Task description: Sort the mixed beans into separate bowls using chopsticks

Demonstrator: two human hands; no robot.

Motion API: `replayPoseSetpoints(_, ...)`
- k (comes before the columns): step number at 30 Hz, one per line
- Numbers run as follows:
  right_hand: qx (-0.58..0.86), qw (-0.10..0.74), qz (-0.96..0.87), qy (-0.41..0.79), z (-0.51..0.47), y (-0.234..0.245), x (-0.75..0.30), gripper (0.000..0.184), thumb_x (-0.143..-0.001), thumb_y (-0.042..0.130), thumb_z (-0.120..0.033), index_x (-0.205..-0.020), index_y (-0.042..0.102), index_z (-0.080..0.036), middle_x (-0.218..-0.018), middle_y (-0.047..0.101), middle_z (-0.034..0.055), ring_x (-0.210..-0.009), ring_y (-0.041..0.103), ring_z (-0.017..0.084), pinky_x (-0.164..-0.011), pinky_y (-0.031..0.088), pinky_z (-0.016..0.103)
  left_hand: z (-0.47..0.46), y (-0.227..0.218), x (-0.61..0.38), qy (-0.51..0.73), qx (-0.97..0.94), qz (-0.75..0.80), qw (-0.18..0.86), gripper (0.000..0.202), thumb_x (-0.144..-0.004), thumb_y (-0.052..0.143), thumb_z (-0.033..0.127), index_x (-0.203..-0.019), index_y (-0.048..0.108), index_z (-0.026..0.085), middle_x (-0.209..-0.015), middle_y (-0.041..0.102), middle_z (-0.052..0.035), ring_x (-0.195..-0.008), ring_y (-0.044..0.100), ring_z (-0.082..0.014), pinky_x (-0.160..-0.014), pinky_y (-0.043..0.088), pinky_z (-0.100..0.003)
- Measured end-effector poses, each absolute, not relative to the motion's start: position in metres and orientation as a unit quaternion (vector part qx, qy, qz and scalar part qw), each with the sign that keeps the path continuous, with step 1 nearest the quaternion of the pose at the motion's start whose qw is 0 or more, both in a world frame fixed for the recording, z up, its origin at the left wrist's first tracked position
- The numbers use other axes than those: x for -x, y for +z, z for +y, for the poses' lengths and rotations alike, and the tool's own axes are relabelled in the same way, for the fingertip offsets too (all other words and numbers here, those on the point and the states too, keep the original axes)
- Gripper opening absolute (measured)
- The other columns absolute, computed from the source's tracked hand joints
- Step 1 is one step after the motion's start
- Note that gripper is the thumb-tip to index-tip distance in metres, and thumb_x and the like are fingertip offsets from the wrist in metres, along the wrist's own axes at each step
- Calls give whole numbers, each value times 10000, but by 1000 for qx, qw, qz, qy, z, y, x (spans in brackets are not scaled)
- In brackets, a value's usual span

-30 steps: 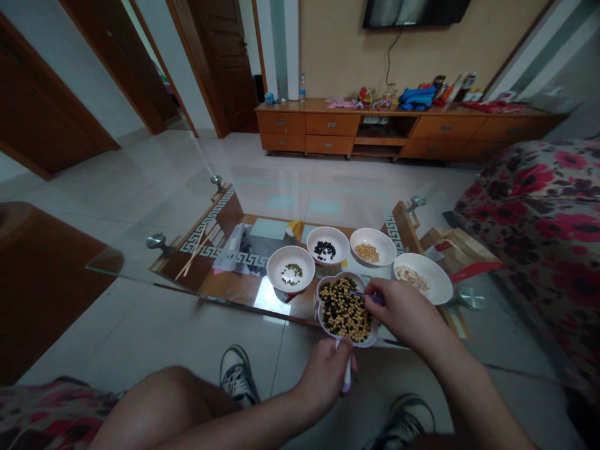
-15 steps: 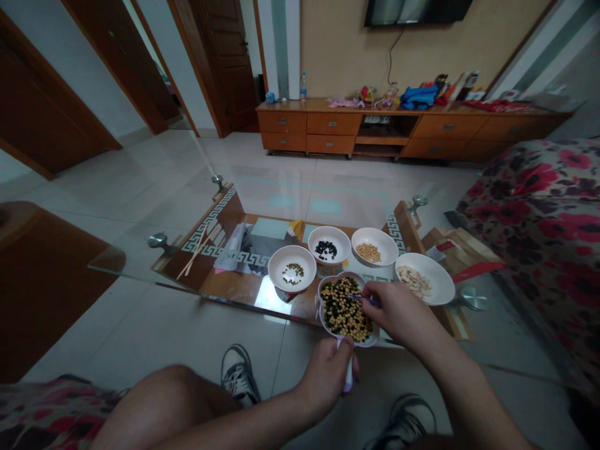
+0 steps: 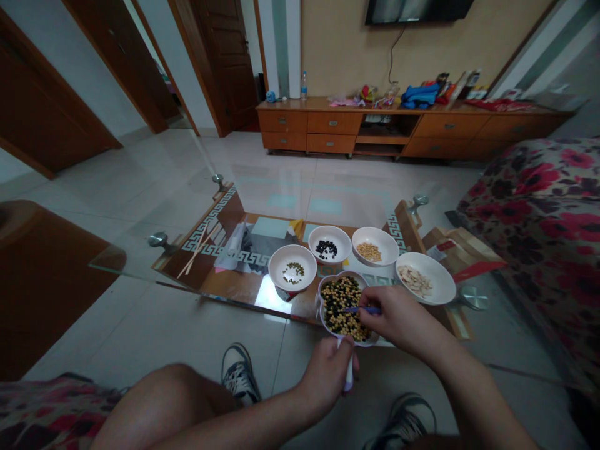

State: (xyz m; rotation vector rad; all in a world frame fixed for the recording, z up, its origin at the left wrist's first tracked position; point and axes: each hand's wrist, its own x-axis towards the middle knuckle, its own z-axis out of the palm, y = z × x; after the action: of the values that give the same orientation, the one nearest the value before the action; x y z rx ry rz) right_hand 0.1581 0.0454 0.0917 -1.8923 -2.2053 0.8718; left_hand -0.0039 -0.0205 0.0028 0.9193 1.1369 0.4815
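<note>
A pale flower-shaped bowl (image 3: pixel 323 294) full of mixed yellow and dark beans stands at the near edge of the glass table (image 3: pixel 140 250). My left hand (image 3: pixel 328 375) is closed around the bowl's white handle. My right hand (image 3: pixel 398 315) pinches blue tweezers (image 3: pixel 360 310) whose tips reach into the beans. Behind the bowl stand white bowls: one with green beans (image 3: pixel 293 270), one with black beans (image 3: pixel 328 247), one with yellow beans (image 3: pixel 374 248), and one with pale pieces (image 3: pixel 424 278).
Chopsticks (image 3: pixel 197 250) and papers lie on the shelf under the glass. A floral sofa (image 3: pixel 539 212) is at right, a cardboard box (image 3: pixel 462 247) beside it. A wooden TV cabinet (image 3: pixel 398 128) lines the far wall. My knee and shoes are below the table edge.
My right hand has drifted slightly toward me and the tweezers' tips have moved lower in the mixed beans. The left hand keeps its hold on the handle.
</note>
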Motion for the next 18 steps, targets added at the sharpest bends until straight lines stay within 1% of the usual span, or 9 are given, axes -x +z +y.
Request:
replayPoseSetpoints(6,612,56,-737,281,45,85,-155,143,-786,572,-229,-717,693,-196,-680,688,31,-602,575,151,-556,334,253,-20,5,5,215,-420,514,716,735,-716,325,914,-619,519,212,-434,404,38,-409,419,-122,-443,315,-247)
replayPoseSetpoints(18,599,52,-737,307,43,86,-146,122,-783,600,-215,-752,715,-190,-699,699,33,-607,579,146,-554,330,246,-19,5,4,214,-423,515,714,687,-753,333,862,-611,515,214,-431,404,39,-401,415,-118,-440,316,-245)
